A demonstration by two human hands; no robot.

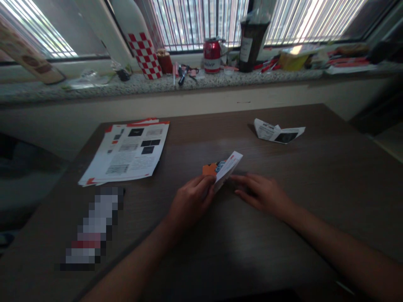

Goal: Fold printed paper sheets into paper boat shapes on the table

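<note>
A small folded sheet of printed paper [227, 166], white with an orange and blue patch, is pinched in my left hand [193, 199] over the middle of the table. My right hand [262, 193] is just right of the paper, its fingers stretched toward it and apart from one another. Whether those fingertips touch the paper's edge I cannot tell. Farther back on the right lies a folded paper boat [278, 132] with print and a dark square. On the left a stack of printed sheets [132, 153] with red-orange corners rests flat.
A blurred-out oblong thing [94, 228] lies on the table [315, 184] at the left. Behind, the granite windowsill [132, 88] carries a checkered bottle [145, 54], a red can [212, 56], a dark cup [252, 44], a yellow container [292, 61] and small clutter.
</note>
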